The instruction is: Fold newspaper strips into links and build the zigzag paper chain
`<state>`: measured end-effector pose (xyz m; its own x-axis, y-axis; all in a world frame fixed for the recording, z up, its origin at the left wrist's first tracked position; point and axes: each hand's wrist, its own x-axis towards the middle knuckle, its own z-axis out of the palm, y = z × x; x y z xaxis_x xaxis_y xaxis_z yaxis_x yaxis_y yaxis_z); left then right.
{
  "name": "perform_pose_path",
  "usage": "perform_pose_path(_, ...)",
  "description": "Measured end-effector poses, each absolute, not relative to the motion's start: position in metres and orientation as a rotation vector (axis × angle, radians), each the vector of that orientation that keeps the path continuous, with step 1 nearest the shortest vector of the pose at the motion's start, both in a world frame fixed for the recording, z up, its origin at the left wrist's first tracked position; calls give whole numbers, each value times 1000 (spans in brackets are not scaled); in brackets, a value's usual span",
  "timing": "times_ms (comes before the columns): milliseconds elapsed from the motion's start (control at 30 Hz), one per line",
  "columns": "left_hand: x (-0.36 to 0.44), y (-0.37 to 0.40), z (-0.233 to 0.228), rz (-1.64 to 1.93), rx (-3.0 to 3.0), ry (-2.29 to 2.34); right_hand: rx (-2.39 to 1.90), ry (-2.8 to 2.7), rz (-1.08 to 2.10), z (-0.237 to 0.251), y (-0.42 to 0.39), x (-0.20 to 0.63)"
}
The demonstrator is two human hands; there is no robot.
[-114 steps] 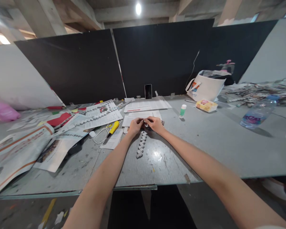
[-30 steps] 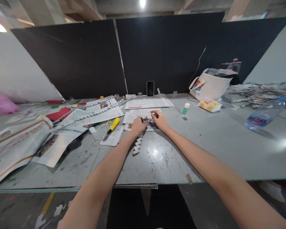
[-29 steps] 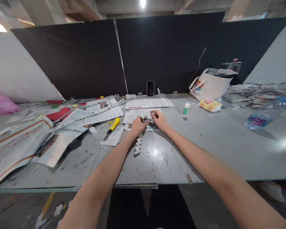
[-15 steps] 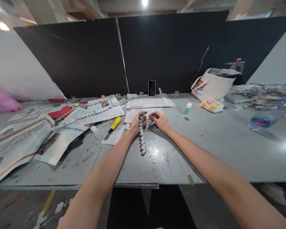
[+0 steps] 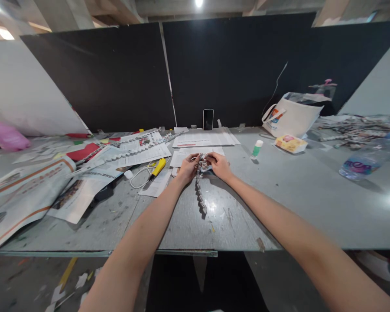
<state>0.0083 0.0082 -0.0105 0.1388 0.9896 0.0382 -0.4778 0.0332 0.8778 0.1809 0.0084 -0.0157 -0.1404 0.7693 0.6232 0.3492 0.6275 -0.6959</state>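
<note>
At the middle of the counter [image 5: 279, 208], your left hand [image 5: 187, 166] and right hand [image 5: 218, 163] are both pinching the top end of a folded paper chain [image 5: 199, 190]; its tail is trailing toward you across the grey surface, beside a yellow cutter [image 5: 157, 167].

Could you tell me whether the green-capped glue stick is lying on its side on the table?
No, the glue stick stands upright on the table, to the right of the right hand.
</note>
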Motion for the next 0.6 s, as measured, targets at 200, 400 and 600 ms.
perform_pose_path(200,9,8,-11,1307,929,766,-917,-1740,451,-15,6,179)
perform_pose_path(400,10,5,-8,1317,918,757,-971,-1725,458,-12,4,179)
perform_pose_path(600,11,3,-6,1305,926,807,-962,-1721,474,-9,2,179)
